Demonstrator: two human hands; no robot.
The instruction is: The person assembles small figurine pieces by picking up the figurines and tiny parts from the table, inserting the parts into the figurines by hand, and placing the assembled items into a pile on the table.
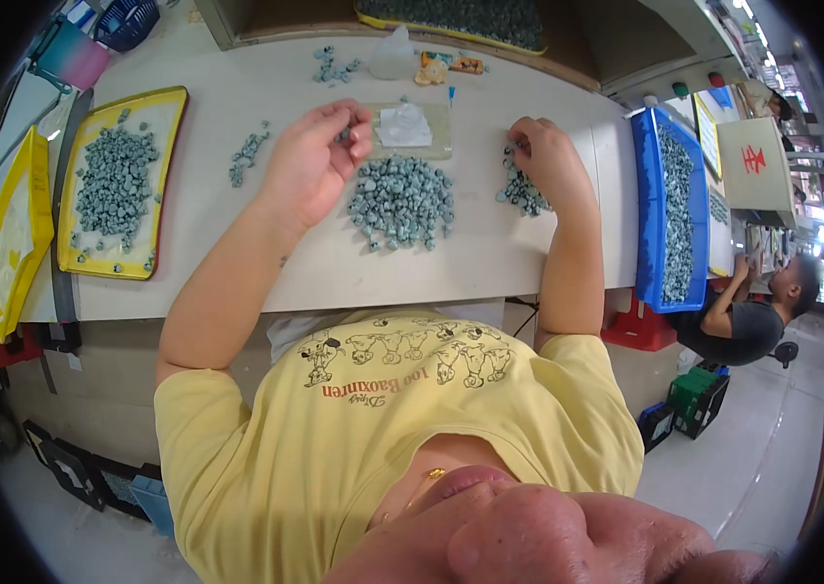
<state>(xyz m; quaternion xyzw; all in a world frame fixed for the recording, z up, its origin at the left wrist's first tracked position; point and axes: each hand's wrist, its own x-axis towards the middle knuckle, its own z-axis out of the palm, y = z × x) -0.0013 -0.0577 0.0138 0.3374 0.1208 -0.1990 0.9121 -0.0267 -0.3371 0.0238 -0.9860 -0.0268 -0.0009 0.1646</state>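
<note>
My left hand (313, 164) is raised palm up above the table, left of the central heap. Its fingers are curled, and a small grey-green piece shows between thumb and fingers. In the middle of the table lies a heap of small grey-green pieces (401, 202), rounded and with dark spots. My right hand (550, 156) reaches down at a smaller cluster of the same pieces (526, 197) on the right. Its fingers are bent and pinched together at the cluster's far end; what they hold is hidden. Behind the heap, a crumpled white sheet (405, 127) rests on a pale green mat (439, 144).
A yellow-rimmed tray of pieces (179, 131) lies left, a blue bin of pieces (647, 195) right. Small groups of pieces (247, 156) lie on the white table (213, 73). A shelf (310, 21) stands behind. Another person (743, 321) works at far right.
</note>
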